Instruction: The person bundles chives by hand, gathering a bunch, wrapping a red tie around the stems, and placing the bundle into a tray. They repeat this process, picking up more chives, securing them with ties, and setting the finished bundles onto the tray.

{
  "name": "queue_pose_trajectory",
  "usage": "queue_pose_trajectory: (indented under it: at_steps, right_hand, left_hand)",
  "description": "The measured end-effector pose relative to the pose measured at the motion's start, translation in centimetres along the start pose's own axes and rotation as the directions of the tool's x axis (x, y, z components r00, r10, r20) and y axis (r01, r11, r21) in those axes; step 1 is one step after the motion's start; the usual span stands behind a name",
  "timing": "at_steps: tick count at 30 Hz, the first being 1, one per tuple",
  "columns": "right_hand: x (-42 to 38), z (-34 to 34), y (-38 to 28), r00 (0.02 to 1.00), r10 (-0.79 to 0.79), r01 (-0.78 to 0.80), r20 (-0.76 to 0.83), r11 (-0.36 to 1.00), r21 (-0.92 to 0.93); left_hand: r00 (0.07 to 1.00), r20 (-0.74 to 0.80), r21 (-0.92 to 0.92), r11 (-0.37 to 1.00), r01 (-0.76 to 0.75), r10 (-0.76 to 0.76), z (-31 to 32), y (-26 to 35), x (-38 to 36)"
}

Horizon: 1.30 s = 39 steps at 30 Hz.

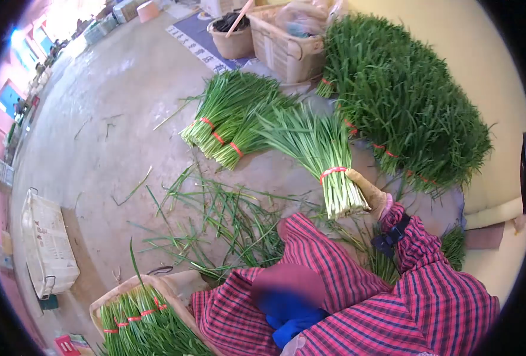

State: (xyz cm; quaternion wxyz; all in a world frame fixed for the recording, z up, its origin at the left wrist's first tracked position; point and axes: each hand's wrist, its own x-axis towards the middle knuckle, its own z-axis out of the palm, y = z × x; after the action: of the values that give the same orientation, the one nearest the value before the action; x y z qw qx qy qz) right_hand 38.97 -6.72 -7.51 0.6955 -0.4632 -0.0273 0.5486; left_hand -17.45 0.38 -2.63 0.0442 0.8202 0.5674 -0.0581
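Note:
My right hand (366, 188), in a tan glove, grips a bundle of garlic chives (328, 148) near its cut ends. A red band ties the bundle, its pale stems point towards me, and its green leaves fan away to the upper left. Most of my fingers are hidden behind the stems. Beyond the bundle, several tied chive bundles (230, 118) lie side by side on the floor. To the right stands a big heap of chives (405, 101), with red bands showing along its near edge. My left hand is not in view.
Loose chive leaves (233, 219) lie scattered on the floor before me. A basket (177, 289) with banded chives stands at lower left, a white crate (49, 243) farther left. At the back are a crate with plastic bags (275, 44) and a bucket (230, 43). A yellowish wall (482, 77) bounds the right.

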Motion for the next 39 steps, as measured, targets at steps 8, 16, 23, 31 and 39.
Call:
queue_pose_trajectory:
  at_steps: [8, 16, 23, 31, 39]
  right_hand:
    - [-10.7, 6.1, -4.6, 0.964, -0.173, 0.233, 0.203, 0.917, -0.324]
    - [-16.9, 16.9, 1.9, 0.822, 0.071, 0.213, 0.565, 0.882, -0.421]
    - [-18.5, 18.6, 6.0, 0.791, 0.337, 0.328, 0.511, 0.471, -0.819]
    - [-18.4, 20.6, 6.5, 0.629, -0.395, 0.746, 0.670, 0.062, -0.663]
    - [-14.7, 20.3, 7.2, 0.538, -0.598, 0.752, 0.594, 0.022, -0.659]
  left_hand:
    - [0.972, -0.235, -0.031, 0.999, -0.019, 0.011, -4.6, 2.3, -1.2]
    - [0.873, -0.074, -0.962, -0.264, 0.065, 0.482, -9.2, 13.5, 2.0]
    - [0.955, 0.173, -0.626, -0.722, 0.294, 0.239, -6.6, 15.1, 2.7]
    - [0.979, 0.173, -0.766, -0.610, 0.202, 0.107, -6.8, 16.6, 1.3]
    - [0.941, 0.297, -0.641, -0.696, 0.323, 0.164, -5.2, 16.1, 2.7]
